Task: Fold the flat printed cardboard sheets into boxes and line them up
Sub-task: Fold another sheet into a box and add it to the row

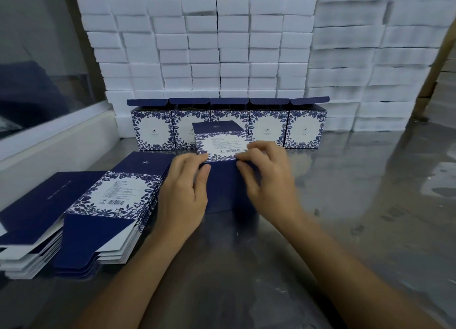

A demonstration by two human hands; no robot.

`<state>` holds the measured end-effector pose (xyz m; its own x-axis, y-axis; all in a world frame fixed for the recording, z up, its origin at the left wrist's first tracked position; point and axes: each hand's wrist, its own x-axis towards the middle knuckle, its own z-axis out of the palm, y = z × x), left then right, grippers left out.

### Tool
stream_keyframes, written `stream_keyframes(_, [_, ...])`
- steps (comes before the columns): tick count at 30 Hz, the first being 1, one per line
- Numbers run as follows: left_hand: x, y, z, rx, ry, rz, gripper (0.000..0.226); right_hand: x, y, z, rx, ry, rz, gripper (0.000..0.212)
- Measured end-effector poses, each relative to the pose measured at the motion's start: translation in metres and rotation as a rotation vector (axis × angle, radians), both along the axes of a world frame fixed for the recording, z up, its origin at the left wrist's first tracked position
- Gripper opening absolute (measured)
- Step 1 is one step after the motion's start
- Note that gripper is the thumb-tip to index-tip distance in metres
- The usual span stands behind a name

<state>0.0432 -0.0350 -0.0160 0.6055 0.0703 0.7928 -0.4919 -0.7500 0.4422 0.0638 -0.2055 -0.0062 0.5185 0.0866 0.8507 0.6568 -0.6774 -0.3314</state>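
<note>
The fingers (197, 178) of the left hand (183, 195) are bending around the left side of a half-folded box (223, 170), and the thumb is pressing on its dark blue panel. The fingers (249, 155) of the right hand (267, 178) are curling over the right side of the same box, near the little barcode on its white label. Both hands are holding this box, and it is sitting on the shiny grey tabletop (357, 205) in the middle, just in front of the person. The right hand is looking a bit blurry.

Behind the box, a row of five finished boxes (228, 125) is standing side by side. They are white with blue leaves around the edges, and their dark blue top flaps are sticking up open. The box in the hands is hiding part of the middle one.

On the left, a stack of flat printed sheets (81, 205) is lying on the tabletop, close beside the left hand. The top sheet is showing blue leaves, a white label and a barcode.

At the back, a tall wall of white foam blocks (202, 47) is standing in piles, right behind the row of boxes. More white blocks (365, 64) are piling up on the right.
</note>
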Motion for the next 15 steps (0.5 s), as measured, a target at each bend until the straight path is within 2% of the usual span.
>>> stream_keyframes(7, [-0.004,-0.011,0.003,0.021,-0.072,0.034,0.017,-0.013,0.032,0.006,-0.015,0.206,-0.004,0.014])
stream_keyframes(15, [-0.002,-0.012,0.003,0.002,-0.065,0.039,0.012,-0.005,0.027,0.003,0.006,0.131,-0.015,0.010])
